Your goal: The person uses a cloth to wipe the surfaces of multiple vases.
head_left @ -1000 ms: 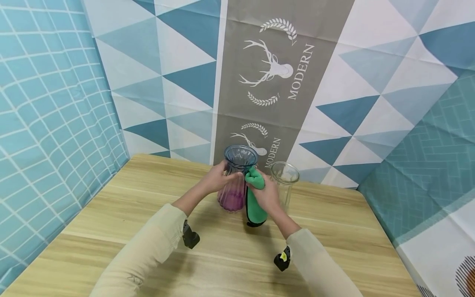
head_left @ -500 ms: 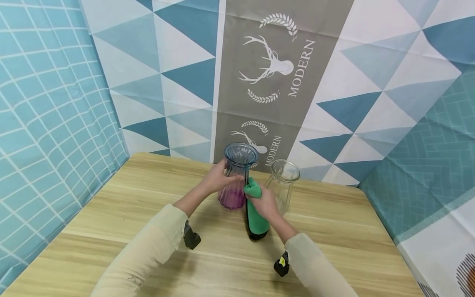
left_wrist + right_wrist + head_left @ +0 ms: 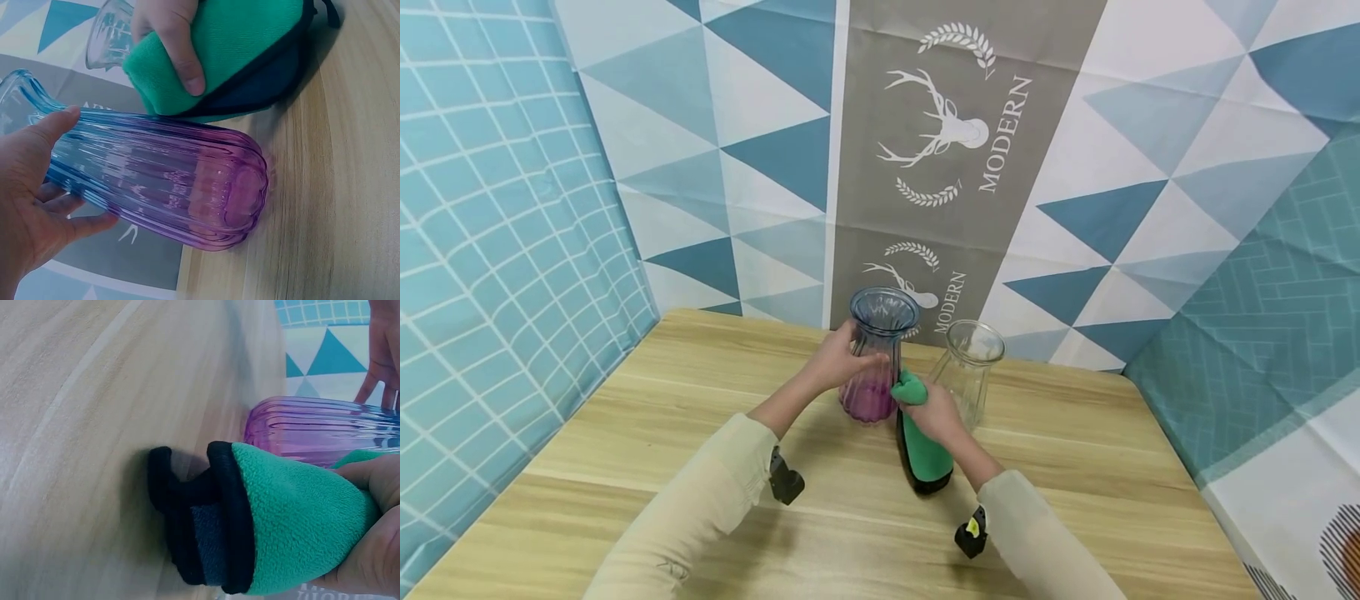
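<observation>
A ribbed glass vase [image 3: 868,402], blue at the top and fading to purple at the base, stands on the wooden table. My left hand [image 3: 837,360] grips it round its upper part from the left, thumb on the near side. In my right hand [image 3: 937,412] is a bunched green cloth [image 3: 294,519] with black edging and a dark underside. The cloth lies against the right side of the purple vase in the left wrist view, with its loose end hanging toward the table. Right behind that hand stands a clear glass vase [image 3: 976,377], partly hidden by it.
The wooden table [image 3: 700,417] backs onto a patterned cloth wall [image 3: 782,167] with triangles and a deer print. Hangings with blue squares [image 3: 490,233] and teal tiles [image 3: 1262,275] flank it left and right.
My right hand has moved down along the vase's side with the green cloth, whose hanging end now reaches nearer the table's front. The left hand and both vases stay about where they were.
</observation>
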The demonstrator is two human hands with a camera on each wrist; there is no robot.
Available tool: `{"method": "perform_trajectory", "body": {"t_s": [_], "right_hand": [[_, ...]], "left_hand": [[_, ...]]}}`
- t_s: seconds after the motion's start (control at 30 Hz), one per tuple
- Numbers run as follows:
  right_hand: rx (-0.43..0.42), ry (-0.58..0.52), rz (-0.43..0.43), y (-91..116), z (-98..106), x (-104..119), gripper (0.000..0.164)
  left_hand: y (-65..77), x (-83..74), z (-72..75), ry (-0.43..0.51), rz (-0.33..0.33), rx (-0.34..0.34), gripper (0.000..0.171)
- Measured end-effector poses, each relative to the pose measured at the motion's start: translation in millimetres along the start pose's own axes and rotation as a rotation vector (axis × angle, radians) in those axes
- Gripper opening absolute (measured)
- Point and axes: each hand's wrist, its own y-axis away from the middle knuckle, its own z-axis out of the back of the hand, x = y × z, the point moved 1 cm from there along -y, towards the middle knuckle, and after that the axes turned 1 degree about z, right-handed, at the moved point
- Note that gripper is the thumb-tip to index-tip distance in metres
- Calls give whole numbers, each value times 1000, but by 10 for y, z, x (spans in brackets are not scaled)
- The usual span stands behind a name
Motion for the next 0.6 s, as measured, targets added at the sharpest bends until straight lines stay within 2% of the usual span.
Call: {"method": "perform_trajectory", "body": {"t_s": [0.23, 0.43, 0.6], "right_hand": [[-98, -128, -42, -22, 135, 95, 40], [-178, -221, 2, -56, 219, 189, 50], [-251, -220, 68, -66, 253, 244, 56]], "left_hand": [[5, 5, 1, 42, -11, 18, 78], [17, -5, 13, 46, -17, 20, 74], [13, -13, 22, 62, -27, 28, 70]]}}
